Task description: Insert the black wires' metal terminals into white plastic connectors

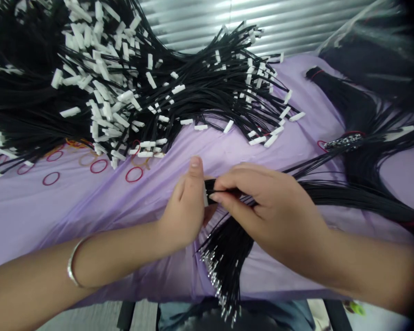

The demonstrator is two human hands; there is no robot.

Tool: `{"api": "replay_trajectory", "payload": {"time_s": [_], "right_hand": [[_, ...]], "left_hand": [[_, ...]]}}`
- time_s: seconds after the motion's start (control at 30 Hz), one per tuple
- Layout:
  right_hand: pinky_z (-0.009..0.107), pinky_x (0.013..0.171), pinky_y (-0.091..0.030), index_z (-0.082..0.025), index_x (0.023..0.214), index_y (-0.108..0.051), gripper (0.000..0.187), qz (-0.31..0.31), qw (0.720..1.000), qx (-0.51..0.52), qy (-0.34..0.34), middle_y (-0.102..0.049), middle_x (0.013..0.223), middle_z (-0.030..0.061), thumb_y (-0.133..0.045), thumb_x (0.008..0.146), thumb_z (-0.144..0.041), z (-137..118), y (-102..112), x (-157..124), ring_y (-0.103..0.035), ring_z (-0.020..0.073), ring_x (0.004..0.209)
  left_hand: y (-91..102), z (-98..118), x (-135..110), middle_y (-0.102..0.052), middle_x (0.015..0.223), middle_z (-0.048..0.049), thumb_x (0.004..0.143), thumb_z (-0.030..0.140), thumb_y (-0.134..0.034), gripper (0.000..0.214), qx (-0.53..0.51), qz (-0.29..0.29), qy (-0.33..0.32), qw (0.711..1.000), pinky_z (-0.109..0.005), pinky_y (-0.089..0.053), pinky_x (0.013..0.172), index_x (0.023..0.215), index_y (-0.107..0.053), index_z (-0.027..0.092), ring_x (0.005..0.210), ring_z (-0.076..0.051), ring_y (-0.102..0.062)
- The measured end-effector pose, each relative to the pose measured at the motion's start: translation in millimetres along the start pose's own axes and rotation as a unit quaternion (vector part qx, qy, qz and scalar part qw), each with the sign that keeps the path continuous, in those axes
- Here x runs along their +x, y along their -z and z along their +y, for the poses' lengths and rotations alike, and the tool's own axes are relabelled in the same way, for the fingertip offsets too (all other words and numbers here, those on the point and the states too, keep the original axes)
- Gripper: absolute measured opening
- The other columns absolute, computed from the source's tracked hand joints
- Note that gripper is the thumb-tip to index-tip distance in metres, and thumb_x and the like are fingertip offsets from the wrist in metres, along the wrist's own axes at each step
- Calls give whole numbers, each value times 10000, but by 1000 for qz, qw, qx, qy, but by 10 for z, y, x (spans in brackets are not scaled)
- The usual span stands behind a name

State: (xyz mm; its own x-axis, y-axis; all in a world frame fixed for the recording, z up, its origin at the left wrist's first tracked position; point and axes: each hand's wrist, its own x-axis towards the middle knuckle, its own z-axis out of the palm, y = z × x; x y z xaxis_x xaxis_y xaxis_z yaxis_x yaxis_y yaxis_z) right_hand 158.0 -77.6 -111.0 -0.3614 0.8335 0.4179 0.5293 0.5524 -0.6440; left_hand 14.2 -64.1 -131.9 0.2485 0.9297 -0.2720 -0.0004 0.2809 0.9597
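Note:
My left hand is closed around a small white connector, with its thumb pointing up; most of the connector is hidden. Thin black wires lead from it to the right. A black wire is pinched between the thumb and index finger of my right hand, close to the connector's face. Below the hands a bundle of black wires fans out toward the table's front edge, its bare ends tipped with shiny metal terminals.
A big heap of black cables with white connectors covers the back left. Red rubber bands lie in front of it. Tied wire bundles and a clear plastic bag are at the right. Purple sheeting covers the table.

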Motion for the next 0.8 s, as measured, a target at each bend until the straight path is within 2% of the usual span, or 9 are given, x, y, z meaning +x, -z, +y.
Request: {"api": "replay_trajectory", "payload": {"time_s": [0.2,0.3,0.4,0.47,0.63,0.8], "right_hand": [[180,609,-390,-144,759,-619,96,-29,998,42,-38,-618,703,-47,-596,851,-155,32,100,74,-528,51,641],[192,622,-388,-128,788,-600,132,-35,998,36,-31,-588,712,-31,-528,895,-160,60,132,75,-506,59,656],[211,696,-391,-110,802,-580,110,-15,1000,9,21,-554,788,12,-515,890,-121,117,153,78,-494,89,762],[224,730,-391,-110,794,-572,105,-23,999,8,44,-543,820,28,-527,888,-129,150,167,89,-490,106,812],[242,699,-385,-130,750,-535,122,-71,997,15,-1,-524,769,9,-551,870,-124,136,194,124,-472,112,753],[236,713,-385,-134,724,-510,160,-61,996,55,-39,-515,785,9,-548,861,-60,97,151,108,-470,105,754]], "left_hand": [[19,54,58,-324,371,21,920,511,-271,558,-5,-14,23,1000,-208,-288,316,480,-397,192,313,-90,-331],[43,47,56,-346,360,10,919,531,-264,584,21,-18,17,999,-215,-294,326,459,-390,193,315,-94,-345],[59,34,46,-384,360,-4,937,538,-240,624,76,-24,0,997,-219,-295,329,448,-407,188,313,-94,-369],[60,36,41,-383,363,-4,946,522,-230,624,83,-31,-1,996,-221,-313,337,448,-403,189,315,-96,-378],[66,49,39,-383,365,-6,931,569,-248,630,96,-42,8,994,-232,-313,334,457,-417,191,319,-107,-379],[106,24,42,-392,390,1,923,614,-222,637,132,-37,-1,991,-230,-342,359,512,-458,189,345,-110,-412]]}}
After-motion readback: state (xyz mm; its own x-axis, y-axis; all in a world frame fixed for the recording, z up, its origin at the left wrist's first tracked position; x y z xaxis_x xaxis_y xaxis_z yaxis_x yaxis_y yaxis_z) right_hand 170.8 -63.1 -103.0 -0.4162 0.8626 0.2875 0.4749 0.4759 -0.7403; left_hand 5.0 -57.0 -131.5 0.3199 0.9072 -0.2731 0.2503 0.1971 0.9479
